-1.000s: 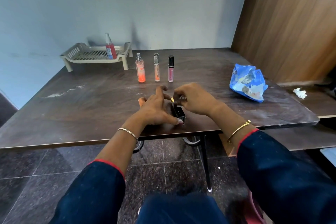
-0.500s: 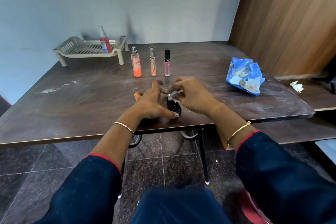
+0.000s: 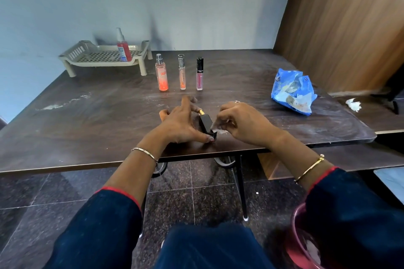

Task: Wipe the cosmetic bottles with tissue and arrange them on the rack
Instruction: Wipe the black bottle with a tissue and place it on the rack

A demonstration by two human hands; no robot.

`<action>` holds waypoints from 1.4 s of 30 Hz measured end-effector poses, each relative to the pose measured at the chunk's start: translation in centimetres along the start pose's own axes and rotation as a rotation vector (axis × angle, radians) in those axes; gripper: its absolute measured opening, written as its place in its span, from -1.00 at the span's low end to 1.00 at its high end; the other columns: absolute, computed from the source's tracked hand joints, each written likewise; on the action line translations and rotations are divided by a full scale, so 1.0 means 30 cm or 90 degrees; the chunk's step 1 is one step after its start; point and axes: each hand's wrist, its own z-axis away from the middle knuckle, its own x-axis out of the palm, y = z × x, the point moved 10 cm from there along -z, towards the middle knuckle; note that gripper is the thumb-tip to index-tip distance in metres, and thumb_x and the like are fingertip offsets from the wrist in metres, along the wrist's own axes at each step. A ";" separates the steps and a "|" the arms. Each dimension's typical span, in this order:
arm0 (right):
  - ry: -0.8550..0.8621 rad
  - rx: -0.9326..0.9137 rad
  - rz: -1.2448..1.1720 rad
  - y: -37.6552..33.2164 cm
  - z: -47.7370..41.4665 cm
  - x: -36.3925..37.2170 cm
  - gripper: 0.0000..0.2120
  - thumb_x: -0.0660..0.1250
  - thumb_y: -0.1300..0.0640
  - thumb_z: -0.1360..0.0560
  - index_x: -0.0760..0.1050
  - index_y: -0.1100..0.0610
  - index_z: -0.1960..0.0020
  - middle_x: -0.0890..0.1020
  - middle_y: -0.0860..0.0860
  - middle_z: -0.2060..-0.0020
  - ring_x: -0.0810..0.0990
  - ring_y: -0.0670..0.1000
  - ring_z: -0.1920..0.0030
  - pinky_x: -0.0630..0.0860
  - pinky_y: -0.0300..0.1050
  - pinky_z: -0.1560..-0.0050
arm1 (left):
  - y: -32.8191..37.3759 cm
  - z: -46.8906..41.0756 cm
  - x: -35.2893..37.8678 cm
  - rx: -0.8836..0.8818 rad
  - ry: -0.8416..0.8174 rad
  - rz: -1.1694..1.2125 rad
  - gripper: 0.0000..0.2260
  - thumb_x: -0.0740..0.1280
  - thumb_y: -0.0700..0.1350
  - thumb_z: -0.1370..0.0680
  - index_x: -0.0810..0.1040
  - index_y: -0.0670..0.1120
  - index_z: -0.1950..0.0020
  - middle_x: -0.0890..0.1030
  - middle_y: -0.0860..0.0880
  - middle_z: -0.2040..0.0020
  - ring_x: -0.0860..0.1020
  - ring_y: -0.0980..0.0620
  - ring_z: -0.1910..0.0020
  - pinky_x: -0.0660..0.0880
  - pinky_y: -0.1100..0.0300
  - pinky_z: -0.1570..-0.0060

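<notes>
Black bottle (image 3: 207, 124) — gold-tipped; lying flat

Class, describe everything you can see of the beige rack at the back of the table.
The rack is a low beige tray, plastic by its look, with a perforated floor, slotted raised ends and short legs. It stands level at the table's far left corner, by the wall. One red spray bottle stands upright on its right part; nothing else is on it, and neither hand touches it.

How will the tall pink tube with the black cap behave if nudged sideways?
The pink tube stands upright on a narrow base and is tall for its width, so it probably tips rather than slides. Its body looks round, so once down it may roll. The orange-capped neighbour tube stands close beside it and could get knocked.
</notes>
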 end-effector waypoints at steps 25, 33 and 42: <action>-0.018 -0.012 0.034 -0.054 0.019 0.005 -0.92 0.38 0.26 -0.45 0.65 0.15 0.13 0.59 0.00 0.18 0.56 0.02 0.18 0.44 -0.19 0.17 | 0.015 0.013 -0.001 0.018 0.005 -0.007 -0.20 0.55 0.13 -0.21 0.17 0.06 -0.30 0.41 0.12 -0.18 0.35 0.06 -0.23 0.12 0.07 -0.18; 0.139 0.140 -0.048 0.104 0.054 -0.067 -0.74 0.33 0.41 -0.35 0.67 0.14 0.11 0.62 0.02 0.20 0.58 0.00 0.18 0.43 -0.28 0.14 | 0.063 0.042 -0.017 0.091 0.086 0.009 -0.14 0.52 0.04 -0.22 0.08 0.09 -0.37 0.36 0.08 -0.24 0.37 0.03 -0.22 0.05 0.06 -0.27; 0.233 0.223 -0.211 0.159 0.079 -0.055 -0.82 0.40 0.36 -0.40 0.66 0.12 0.12 0.69 -0.01 0.17 0.63 -0.10 0.15 0.54 -0.33 0.07 | 0.108 0.062 -0.066 0.190 0.157 -0.085 -0.10 0.55 0.10 -0.21 0.14 0.04 -0.42 0.22 0.10 -0.39 0.29 0.11 -0.34 0.12 0.01 -0.29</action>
